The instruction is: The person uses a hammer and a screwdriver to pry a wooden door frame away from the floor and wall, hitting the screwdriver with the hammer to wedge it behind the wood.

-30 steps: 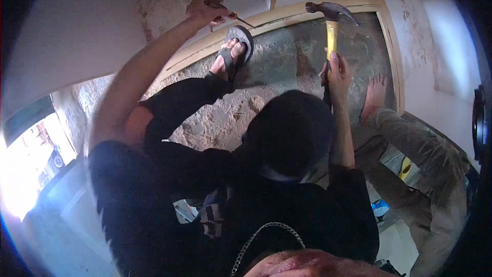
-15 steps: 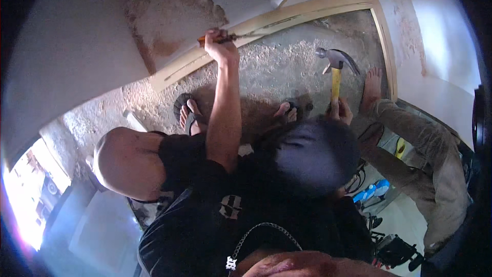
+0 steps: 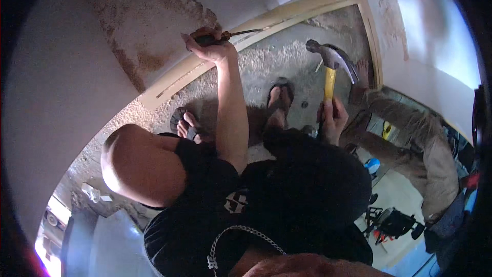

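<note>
Head view: hammer [image 3: 332,66] in right hand [image 3: 333,118]

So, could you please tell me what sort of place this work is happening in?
Probably a room under renovation: a pale wooden door frame set in a wall with broken plaster, a rough gritty floor, and a claw hammer raised in the right hand.

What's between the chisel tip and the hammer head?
Head view: only bare rough concrete floor between chisel tip and hammer head; wooden frame runs alongside.
</note>
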`<action>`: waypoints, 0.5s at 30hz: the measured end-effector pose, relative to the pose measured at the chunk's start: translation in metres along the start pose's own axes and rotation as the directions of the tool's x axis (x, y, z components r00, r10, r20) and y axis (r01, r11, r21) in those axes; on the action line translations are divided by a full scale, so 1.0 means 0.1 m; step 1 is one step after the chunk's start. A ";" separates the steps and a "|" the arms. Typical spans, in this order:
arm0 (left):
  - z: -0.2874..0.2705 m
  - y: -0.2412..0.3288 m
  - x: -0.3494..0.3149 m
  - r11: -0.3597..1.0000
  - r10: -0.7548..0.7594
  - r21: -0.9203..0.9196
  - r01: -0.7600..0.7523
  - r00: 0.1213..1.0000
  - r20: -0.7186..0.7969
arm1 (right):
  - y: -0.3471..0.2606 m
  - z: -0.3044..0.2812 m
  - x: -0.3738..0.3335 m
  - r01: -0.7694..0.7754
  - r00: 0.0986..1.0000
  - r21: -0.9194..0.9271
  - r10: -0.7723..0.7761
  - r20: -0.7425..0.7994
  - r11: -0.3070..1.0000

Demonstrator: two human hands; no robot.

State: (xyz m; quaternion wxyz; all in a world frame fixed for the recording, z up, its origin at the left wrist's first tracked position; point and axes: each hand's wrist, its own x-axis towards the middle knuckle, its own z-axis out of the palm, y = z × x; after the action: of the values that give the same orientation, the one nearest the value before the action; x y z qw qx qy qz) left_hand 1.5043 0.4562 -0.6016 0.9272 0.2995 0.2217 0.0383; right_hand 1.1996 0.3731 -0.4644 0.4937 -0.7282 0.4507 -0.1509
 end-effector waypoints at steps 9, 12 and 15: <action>-0.23 -0.31 0.13 0.997 0.071 0.008 -0.073 0.983 0.168 | 0.09 0.09 0.39 0.003 0.999 0.217 -0.013 0.046 0.976; -0.26 -0.29 0.10 0.995 0.089 0.016 -0.095 0.970 0.225 | 0.14 0.05 0.50 0.026 0.996 0.201 -0.042 0.074 0.979; -0.23 -0.24 0.02 0.998 0.050 0.012 -0.055 0.963 0.263 | 0.14 0.07 0.60 0.043 0.995 0.200 -0.061 0.085 0.979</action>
State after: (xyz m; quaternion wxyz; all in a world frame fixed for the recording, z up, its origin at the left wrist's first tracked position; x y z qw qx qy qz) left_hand 1.4949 0.4495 -0.6330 0.9441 0.3168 0.0890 0.0207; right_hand 1.2297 0.3273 -0.4934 0.5795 -0.6931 0.3915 -0.1746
